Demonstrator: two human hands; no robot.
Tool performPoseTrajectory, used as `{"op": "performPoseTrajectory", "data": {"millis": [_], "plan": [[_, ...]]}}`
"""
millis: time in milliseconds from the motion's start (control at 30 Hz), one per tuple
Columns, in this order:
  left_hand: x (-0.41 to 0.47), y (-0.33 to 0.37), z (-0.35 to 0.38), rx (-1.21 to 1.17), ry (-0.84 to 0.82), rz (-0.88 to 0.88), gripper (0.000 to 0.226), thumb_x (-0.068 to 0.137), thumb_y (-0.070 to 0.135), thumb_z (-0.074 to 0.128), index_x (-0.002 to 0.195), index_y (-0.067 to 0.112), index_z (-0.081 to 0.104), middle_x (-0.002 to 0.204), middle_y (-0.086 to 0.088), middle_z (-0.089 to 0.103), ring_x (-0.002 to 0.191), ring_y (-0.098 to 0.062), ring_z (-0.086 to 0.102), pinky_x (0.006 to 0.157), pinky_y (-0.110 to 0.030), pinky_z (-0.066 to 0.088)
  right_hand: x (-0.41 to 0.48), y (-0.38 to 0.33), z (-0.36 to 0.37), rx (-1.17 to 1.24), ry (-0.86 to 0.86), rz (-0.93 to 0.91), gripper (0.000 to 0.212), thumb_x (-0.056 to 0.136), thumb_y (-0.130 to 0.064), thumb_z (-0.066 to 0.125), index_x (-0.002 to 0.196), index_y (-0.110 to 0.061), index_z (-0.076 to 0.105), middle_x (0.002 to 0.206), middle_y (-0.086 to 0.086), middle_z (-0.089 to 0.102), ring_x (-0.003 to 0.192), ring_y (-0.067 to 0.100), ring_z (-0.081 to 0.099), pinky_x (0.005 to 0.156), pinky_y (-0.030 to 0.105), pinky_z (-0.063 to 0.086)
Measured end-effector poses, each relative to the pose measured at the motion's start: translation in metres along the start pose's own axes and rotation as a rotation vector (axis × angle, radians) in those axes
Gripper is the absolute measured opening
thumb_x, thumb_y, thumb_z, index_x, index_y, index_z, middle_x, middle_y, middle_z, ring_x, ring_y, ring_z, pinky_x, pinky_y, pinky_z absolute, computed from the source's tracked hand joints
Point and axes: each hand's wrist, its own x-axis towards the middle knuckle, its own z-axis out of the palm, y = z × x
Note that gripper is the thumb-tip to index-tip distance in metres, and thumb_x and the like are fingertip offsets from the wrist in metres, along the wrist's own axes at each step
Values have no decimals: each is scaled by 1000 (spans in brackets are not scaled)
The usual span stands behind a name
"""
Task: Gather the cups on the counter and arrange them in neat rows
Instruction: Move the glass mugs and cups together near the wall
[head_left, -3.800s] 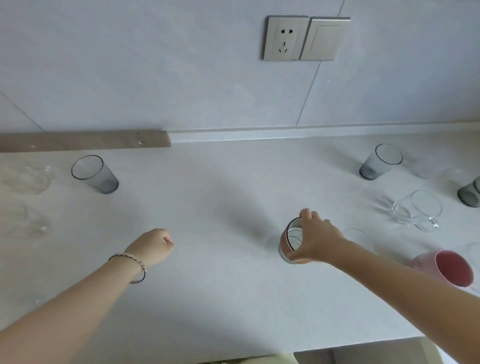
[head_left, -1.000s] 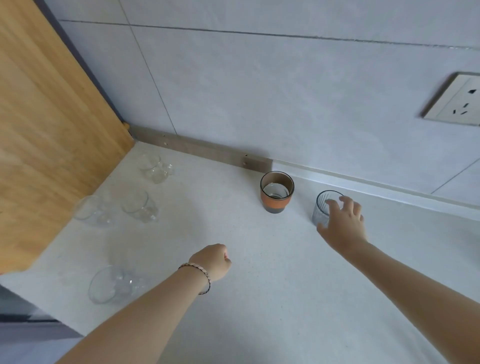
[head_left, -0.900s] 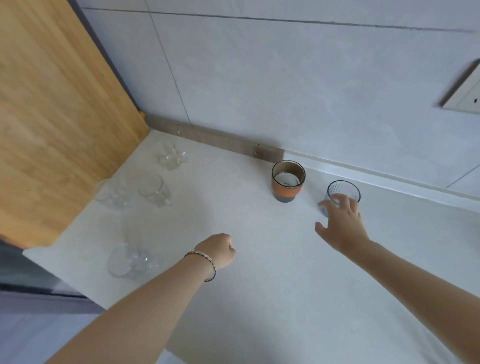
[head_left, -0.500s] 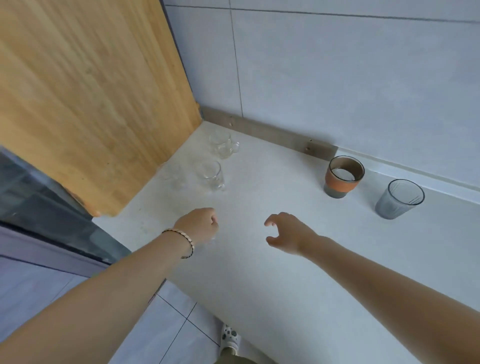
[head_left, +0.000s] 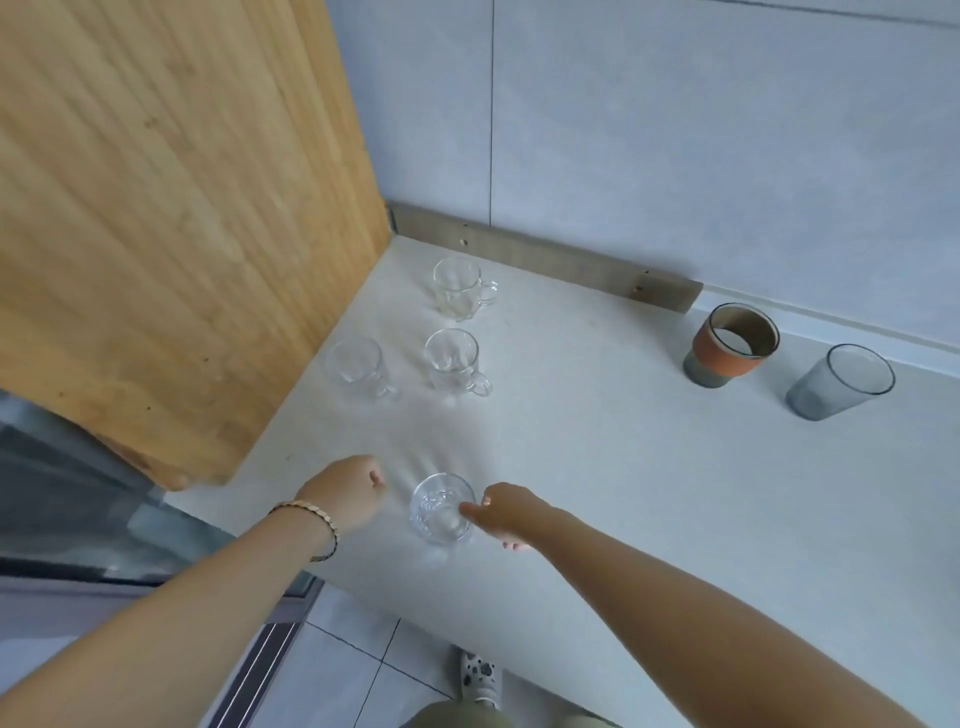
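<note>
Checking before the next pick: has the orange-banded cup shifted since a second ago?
No. The orange-banded cup stands just right of the brown strip's end by the wall, as before; only the camera swung left.

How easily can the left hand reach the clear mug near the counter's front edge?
Probably easily: the left hand, a loose fist, sits just left of that mug with bare counter between them. The right hand already touches its other side.
</note>
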Motion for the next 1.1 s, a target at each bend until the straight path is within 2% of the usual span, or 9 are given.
{"op": "performPoseTrajectory", "data": {"millis": [67, 133, 333, 467, 600, 733, 833, 1000, 1100], "plan": [[7, 1, 5, 9, -22, 21, 13, 89, 15, 40, 79, 18, 49, 85, -1, 55, 80, -22, 52, 77, -36, 46, 1, 8, -1, 85, 5, 13, 36, 91, -41, 44, 65, -16, 43, 64, 2, 51, 77, 25, 53, 69, 29, 42], [13, 8, 9, 19, -42, 42, 16, 89, 15, 41, 75, 20, 48, 83, 1, 54, 81, -21, 52, 76, -33, 44, -1, 22, -6, 131, 27, 32, 40, 91, -43, 43, 60, -17, 38, 60, 1, 51, 72, 24, 52, 64, 29, 39], [29, 55, 22, 72, -115, 149, 17, 87, 15, 40, 75, 23, 48, 91, 1, 60, 96, -23, 61, 85, -33, 48, -32, 94, -51, 255, 176, 128, 47, 94, -51, 39, 62, -17, 43, 77, 9, 64, 68, 18, 55, 73, 30, 43], [42, 102, 25, 69, -147, 220, 16, 87, 12, 40, 75, 19, 49, 88, 0, 58, 83, -20, 54, 77, -29, 43, -57, 154, -99, 309, 393, 240, 44, 93, -51, 41, 66, -17, 49, 86, 14, 72, 78, 23, 59, 84, 33, 49], [49, 141, 36, 71, -157, 233, 16, 87, 14, 41, 77, 20, 52, 89, 0, 59, 83, -19, 54, 82, -33, 47, -58, 207, -142, 297, 504, 350, 49, 94, -50, 38, 62, -15, 48, 85, 12, 72, 84, 27, 61, 79, 32, 47], [47, 168, 51, 71, -159, 213, 24, 87, 14, 41, 67, 24, 46, 89, 1, 58, 84, -19, 54, 81, -30, 46, -40, 238, -166, 331, 502, 384, 52, 94, -50, 33, 60, -13, 48, 68, 5, 65, 77, 27, 59, 74, 31, 44], [42, 179, 58, 52, -139, 181, 29, 89, 15, 43, 62, 27, 42, 94, -1, 59, 90, -19, 55, 86, -27, 46, -24, 244, -173, 358, 465, 358, 53, 94, -50, 32, 63, -12, 50, 62, 2, 62, 73, 26, 59, 81, 32, 48], [32, 185, 65, 23, -113, 89, 31, 89, 15, 43, 62, 28, 40, 90, 1, 55, 85, -18, 52, 79, -26, 42, -5, 245, -180, 323, 408, 263, 56, 96, -50, 30, 62, -11, 50, 62, 2, 61, 66, 22, 56, 74, 30, 43], [25, 182, 67, 18, -101, 40, 31, 89, 15, 43, 61, 28, 40, 86, 2, 54, 85, -18, 51, 78, -26, 41, -3, 250, -181, 312, 390, 238, 57, 96, -53, 29, 70, -8, 54, 73, 7, 67, 69, 25, 61, 73, 29, 43]]}}
